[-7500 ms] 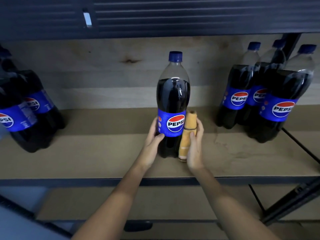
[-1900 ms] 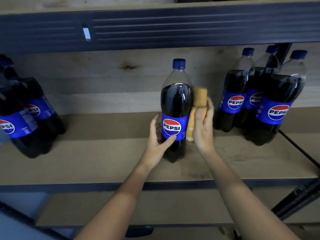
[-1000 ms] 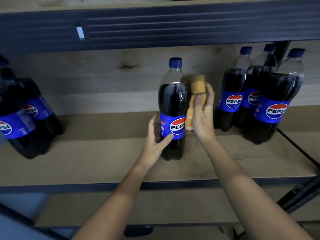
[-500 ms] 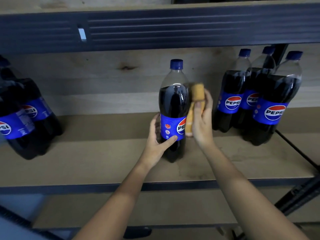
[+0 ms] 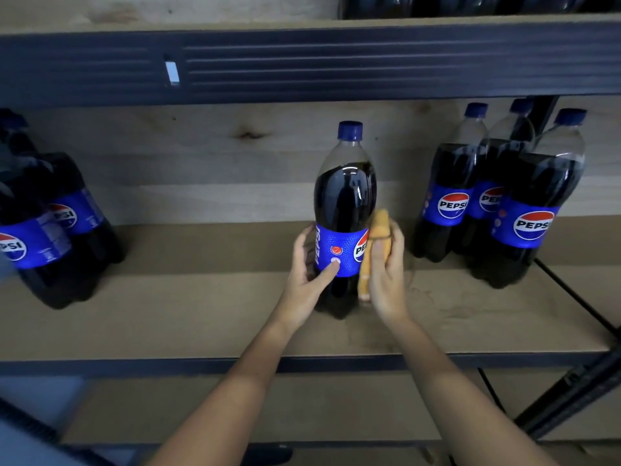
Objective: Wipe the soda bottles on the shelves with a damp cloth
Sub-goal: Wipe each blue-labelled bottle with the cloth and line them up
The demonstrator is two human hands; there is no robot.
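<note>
- Wooden shelf boards (image 5: 208,317) on a dark metal frame (image 5: 302,65) fill the view, with pale wood planks behind.
- One tall clear plastic soda bottle (image 5: 346,203) with a blue cap, a blue Pepsi label and dark cola stands upright in the middle of the shelf, apart from the other bottles.
- The left hand (image 5: 307,280) grips the bottle's lower half from its left side, thumb laid across the front of the label, fingers wrapped round the back.
- The right hand (image 5: 386,274) holds a folded tan-orange cloth (image 5: 373,250), fingers curled round it, pressing it against the bottle's right side at label height.
- Three more cola bottles of the same kind (image 5: 497,200) stand clustered at the right end of the shelf, touching one another.
- Another group of the same bottles (image 5: 47,227) stands at the left end, partly cut off by the frame edge.
- A lower shelf board (image 5: 168,412) shows beneath.
</note>
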